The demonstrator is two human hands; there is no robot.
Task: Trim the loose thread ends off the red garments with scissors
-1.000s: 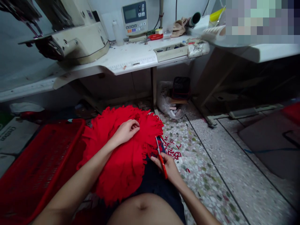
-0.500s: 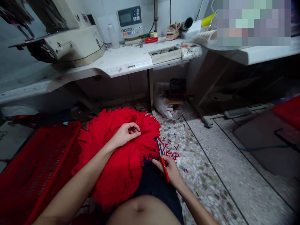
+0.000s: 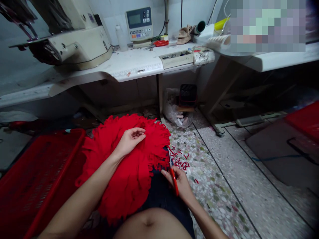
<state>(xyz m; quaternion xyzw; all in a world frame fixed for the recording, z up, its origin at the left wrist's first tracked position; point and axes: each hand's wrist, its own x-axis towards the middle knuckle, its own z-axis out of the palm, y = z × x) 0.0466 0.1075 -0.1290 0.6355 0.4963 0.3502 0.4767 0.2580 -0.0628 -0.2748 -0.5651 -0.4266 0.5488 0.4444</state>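
A large heap of red fabric pieces [image 3: 134,172] with frilly, looped edges lies across my lap. My left hand [image 3: 131,141] hovers over the top of the heap or rests lightly on it. Its fingers are loosely curled, with a gap between thumb and fingertips, and I see nothing held there. To the right of the heap, my right hand [image 3: 180,182] grips a pair of scissors [image 3: 174,181] by the red handles. The narrow blades point away from me, beside the frilled edge. Red thread-like scraps [image 3: 181,162] are scattered on the floor beyond them.
A red plastic basket [image 3: 79,139] stands at my left. In front is a white worktable [image 3: 139,68] bearing a sewing machine [image 3: 79,43], a control panel [image 3: 139,23] and red-handled scissors [image 3: 161,43]. A plastic bag [image 3: 171,113] sits underneath. A grey container [image 3: 276,156] stands at right.
My left hand has moved slightly left and up over the red fabric, and its thumb and fingertips are farther apart. The scissors have shifted a little, with their blades looking closer together.
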